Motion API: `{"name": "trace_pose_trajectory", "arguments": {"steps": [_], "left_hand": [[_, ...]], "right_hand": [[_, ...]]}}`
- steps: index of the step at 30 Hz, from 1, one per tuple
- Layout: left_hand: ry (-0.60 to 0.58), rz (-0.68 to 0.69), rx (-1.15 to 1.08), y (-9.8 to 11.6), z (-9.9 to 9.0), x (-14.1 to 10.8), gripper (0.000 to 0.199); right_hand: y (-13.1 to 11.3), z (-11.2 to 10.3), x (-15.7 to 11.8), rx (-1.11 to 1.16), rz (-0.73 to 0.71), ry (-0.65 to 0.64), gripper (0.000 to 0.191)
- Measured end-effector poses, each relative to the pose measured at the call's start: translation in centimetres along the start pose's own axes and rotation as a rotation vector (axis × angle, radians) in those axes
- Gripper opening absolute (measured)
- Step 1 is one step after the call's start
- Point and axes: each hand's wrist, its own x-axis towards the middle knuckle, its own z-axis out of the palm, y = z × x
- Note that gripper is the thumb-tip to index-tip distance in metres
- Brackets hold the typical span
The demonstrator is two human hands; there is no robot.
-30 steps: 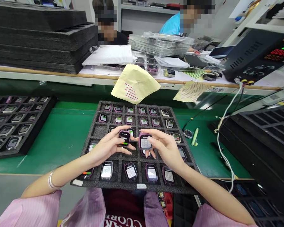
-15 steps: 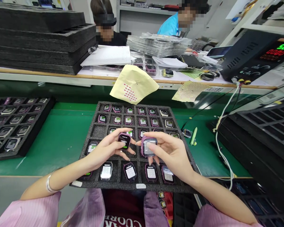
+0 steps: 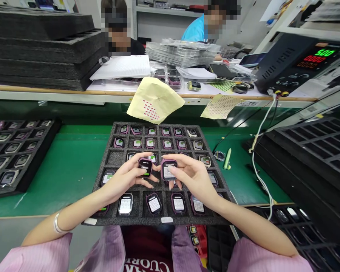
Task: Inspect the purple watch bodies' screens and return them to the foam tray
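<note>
The person's left hand (image 3: 124, 179) held a purple smartwatch body (image 3: 145, 167) with a dark screen, its grip pinched on the case from the sides, thumb along the upper edge and fingers curled beneath. That watch sat at the fingertips, lifted just above the black foam tray (image 3: 107, 172) rather than in a pocket. The right hand (image 3: 194, 177) held a second purple smartwatch body (image 3: 168, 170) showing a white grid screen; its grip was closed on the case too, with the forefinger lying across the face. The two watches hung just beside each other over the middle of the tray, nearly touching.

The tray lay on the green table (image 3: 70, 166) at its near edge, its pockets holding more lit watch bodies in rows. Along the near row sat a silver-cased watch (image 3: 125, 204) below the left hand. A second foam tray of watches (image 3: 14, 151) lay towards the left edge of the table. A green pen-like tool (image 3: 227, 158) rested to the right of the tray, near a white cable (image 3: 257, 151). A yellow sticker sheet (image 3: 154, 100) hung from the far edge.
</note>
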Motion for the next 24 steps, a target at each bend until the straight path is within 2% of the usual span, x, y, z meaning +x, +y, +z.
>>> {"name": "trace_pose_trajectory", "arguments": {"steps": [6,13,17,20,22,24], "left_hand": [[-0.002,0.010,0.002,-0.3,-0.1,0.1,0.043],[-0.042,0.025,-0.051,-0.3,-0.2,0.0,0.052],[-0.046,0.027,-0.045,-0.2,0.0,-0.1,0.046],[-0.057,0.038,-0.032,-0.4,-0.1,-0.2,0.041],[-0.062,0.056,-0.021,-0.5,-0.1,-0.2,0.037],[-0.060,0.070,-0.007,-0.4,0.0,-0.4,0.035]], "right_hand": [[0.2,0.1,0.3,-0.032,0.022,0.019,0.019],[0.4,-0.6,-0.2,-0.041,0.046,-0.014,0.029],[0.2,-0.4,-0.2,-0.006,0.051,0.007,0.027],[-0.9,0.3,-0.8,0.046,0.038,0.005,0.021],[-2.3,0.8,-2.0,0.110,0.023,-0.072,0.030],[-3.5,1.4,-3.9,0.142,0.010,-0.200,0.056]]}}
